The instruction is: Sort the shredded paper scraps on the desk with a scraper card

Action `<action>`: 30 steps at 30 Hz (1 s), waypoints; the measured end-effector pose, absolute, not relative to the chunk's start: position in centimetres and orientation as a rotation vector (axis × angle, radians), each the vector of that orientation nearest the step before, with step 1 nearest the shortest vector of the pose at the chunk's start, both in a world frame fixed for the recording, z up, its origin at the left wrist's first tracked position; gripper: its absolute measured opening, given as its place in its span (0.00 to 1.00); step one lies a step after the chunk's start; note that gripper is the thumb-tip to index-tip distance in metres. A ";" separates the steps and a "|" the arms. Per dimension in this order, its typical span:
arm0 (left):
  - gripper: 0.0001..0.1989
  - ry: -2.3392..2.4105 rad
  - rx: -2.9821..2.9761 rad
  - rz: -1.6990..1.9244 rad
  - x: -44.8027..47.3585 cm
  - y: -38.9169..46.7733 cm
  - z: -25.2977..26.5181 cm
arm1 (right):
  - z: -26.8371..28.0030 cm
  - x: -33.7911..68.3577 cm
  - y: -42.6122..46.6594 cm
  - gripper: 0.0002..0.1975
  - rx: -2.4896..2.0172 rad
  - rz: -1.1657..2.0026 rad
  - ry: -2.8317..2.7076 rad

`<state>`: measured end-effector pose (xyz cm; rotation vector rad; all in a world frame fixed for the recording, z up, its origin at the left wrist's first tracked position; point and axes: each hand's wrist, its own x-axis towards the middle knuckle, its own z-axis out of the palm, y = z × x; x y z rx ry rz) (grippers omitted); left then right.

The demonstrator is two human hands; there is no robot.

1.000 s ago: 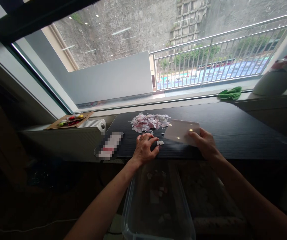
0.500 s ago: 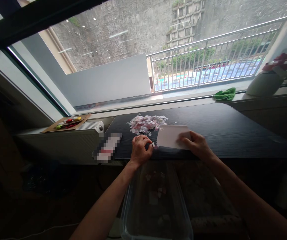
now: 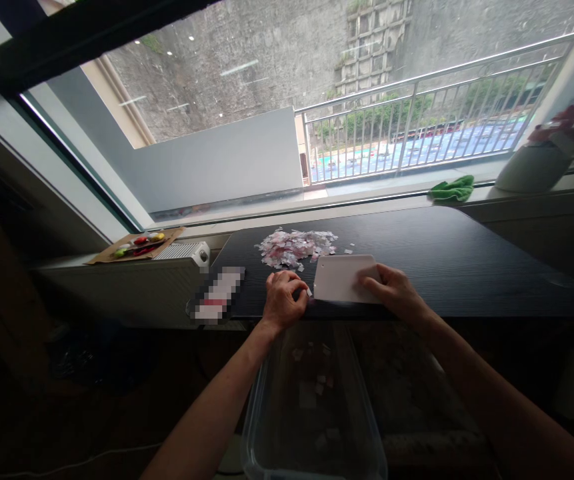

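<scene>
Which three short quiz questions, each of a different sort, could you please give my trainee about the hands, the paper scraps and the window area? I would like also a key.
1. Multiple choice: what do the fingers of the person's right hand hold?
A) a round red ball
B) a thin, pale, rectangular sheet
C) a long blue brush

2. True or false: the heap of small white and pinkish paper scraps lies on the black wood-grain table.

3. Open question: on what does the crumpled green cloth lie?

Key:
1. B
2. True
3. On the pale windowsill
</scene>
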<state>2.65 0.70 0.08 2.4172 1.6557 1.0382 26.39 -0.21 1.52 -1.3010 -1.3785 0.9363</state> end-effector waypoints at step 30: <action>0.10 1.695 2.253 1.239 2.1 1.6 -0.4 | 2.1 26.6 -0.6 0.23 -1.147 1.185 -1.422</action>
